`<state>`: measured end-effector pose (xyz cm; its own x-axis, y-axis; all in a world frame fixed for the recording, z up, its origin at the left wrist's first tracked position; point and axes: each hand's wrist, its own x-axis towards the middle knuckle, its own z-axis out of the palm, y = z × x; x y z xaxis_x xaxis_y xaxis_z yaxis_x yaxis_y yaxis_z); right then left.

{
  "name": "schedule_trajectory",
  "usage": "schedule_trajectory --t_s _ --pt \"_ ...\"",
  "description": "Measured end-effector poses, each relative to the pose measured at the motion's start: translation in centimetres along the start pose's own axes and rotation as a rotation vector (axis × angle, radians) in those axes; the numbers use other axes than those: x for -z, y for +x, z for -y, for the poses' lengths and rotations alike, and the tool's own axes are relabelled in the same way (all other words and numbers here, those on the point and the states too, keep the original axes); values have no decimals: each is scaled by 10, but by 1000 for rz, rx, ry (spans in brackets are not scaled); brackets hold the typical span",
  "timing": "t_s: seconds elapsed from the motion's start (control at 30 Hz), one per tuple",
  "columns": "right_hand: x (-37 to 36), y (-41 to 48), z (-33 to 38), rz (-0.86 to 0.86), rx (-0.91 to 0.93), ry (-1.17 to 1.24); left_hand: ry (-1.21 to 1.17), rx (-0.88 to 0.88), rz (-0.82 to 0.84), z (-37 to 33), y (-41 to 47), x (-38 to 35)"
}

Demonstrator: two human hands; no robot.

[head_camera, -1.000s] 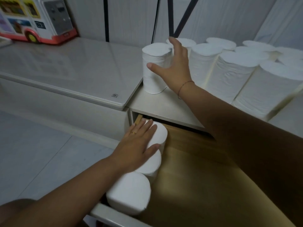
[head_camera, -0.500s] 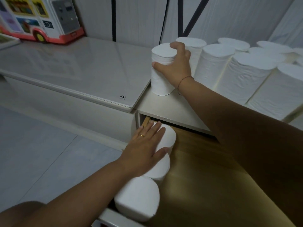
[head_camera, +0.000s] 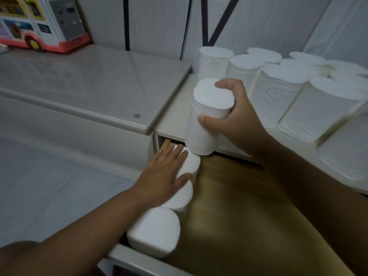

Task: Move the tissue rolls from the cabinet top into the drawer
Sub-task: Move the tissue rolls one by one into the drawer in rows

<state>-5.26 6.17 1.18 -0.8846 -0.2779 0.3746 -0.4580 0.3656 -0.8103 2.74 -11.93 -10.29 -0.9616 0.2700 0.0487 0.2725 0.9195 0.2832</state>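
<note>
My right hand (head_camera: 237, 118) grips a white tissue roll (head_camera: 207, 118) upright, lifted off the cabinet top (head_camera: 173, 120) and hanging over its front edge above the open drawer (head_camera: 239, 212). Three rolls stand in a row along the drawer's left side: the nearest roll (head_camera: 155, 234), a middle roll (head_camera: 181, 198) and a far roll (head_camera: 192, 162). My left hand (head_camera: 163, 176) lies flat, fingers spread, on top of the middle and far rolls. Several more rolls (head_camera: 278, 90) stand packed together on the cabinet top to the right.
A lower glossy white cabinet surface (head_camera: 89, 82) stretches to the left, with a toy bus (head_camera: 39, 22) at its back. The drawer's wooden floor is bare on the right side. Its white front panel (head_camera: 139, 261) is nearest me. Grey floor tiles (head_camera: 39, 186) lie to the left.
My right hand closed around the leftmost roll on the cabinet top, lifted it and brought it forward over the cabinet's front edge. My left hand stayed pressed on the rolls in the drawer.
</note>
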Motion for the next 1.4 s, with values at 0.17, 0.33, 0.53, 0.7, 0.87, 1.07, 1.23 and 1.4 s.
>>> schedule_trajectory --t_s 0.17,0.33,0.53,0.7,0.87,1.07,1.23,1.4 --pt "25 -44 7 61 42 -37 -1 0 -7 -2 -1 1" --pt "36 -88 -2 142 57 -8 19 13 -1 -3 -1 1" --pt "15 -134 -52 244 -17 -96 -36 6 -13 -6 -2 4" --pt "-3 -148 -86 204 21 -181 -44 5 -23 -7 -2 5" --pt "-10 -151 -100 137 -3 -221 -41 -7 -26 -6 -2 4" --pt "-1 -144 -94 276 -91 -251 1 -11 -31 -9 -3 6" --pt "44 -107 -78 711 82 -375 21 -144 18 -20 -5 6" --pt "42 -89 -79 876 140 -548 56 -168 74 -22 -5 2"
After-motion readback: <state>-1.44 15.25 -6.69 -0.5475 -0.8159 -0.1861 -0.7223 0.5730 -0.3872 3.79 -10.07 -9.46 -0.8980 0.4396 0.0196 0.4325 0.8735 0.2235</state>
